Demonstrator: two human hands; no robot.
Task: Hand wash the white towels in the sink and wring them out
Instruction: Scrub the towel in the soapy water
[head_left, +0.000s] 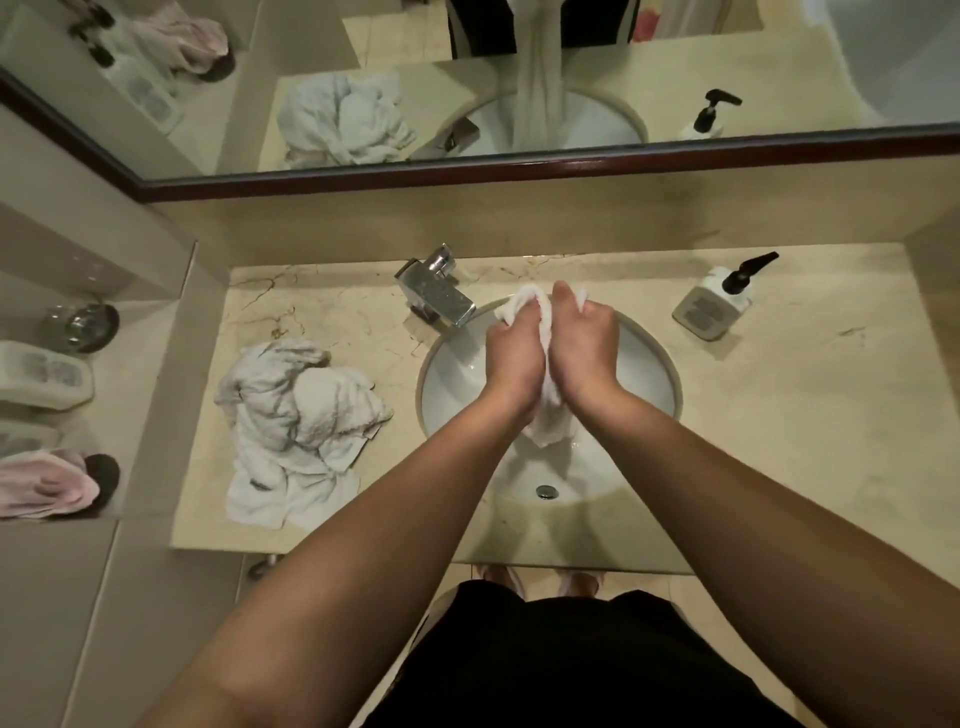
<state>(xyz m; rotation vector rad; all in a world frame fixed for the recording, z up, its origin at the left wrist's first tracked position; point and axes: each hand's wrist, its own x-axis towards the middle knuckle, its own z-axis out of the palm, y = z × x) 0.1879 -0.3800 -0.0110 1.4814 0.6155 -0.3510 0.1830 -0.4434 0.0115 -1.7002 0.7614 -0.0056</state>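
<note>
While both bare hands meet over the round white sink (649, 364), they squeeze one white towel (545, 410) between them. Left hand (511, 358) curls its fingers round the upper bunch of cloth, which bulges out above the knuckles near the faucet (439, 291). Right hand (584, 343) presses in from the other side, its fingers closed on the same towel; a wrinkled tail of it hangs below the wrists, above the basin floor. Further down the bowl sits the metal drain (545, 491). Wet sheen shows on the basin wall left of the hands (whether water is running from the spout cannot be told).

On the marble counter (779, 441), left of the sink and apart from it, lies a crumpled heap of white towels (298, 426). A white pump bottle (719, 301) with a black pump stands tilted in view at the counter's right rear. Behind the counter a framed mirror (571, 171) reflects the heap, the bottle and the basin. At the far left, a side ledge holds a pink cloth (47, 483).
</note>
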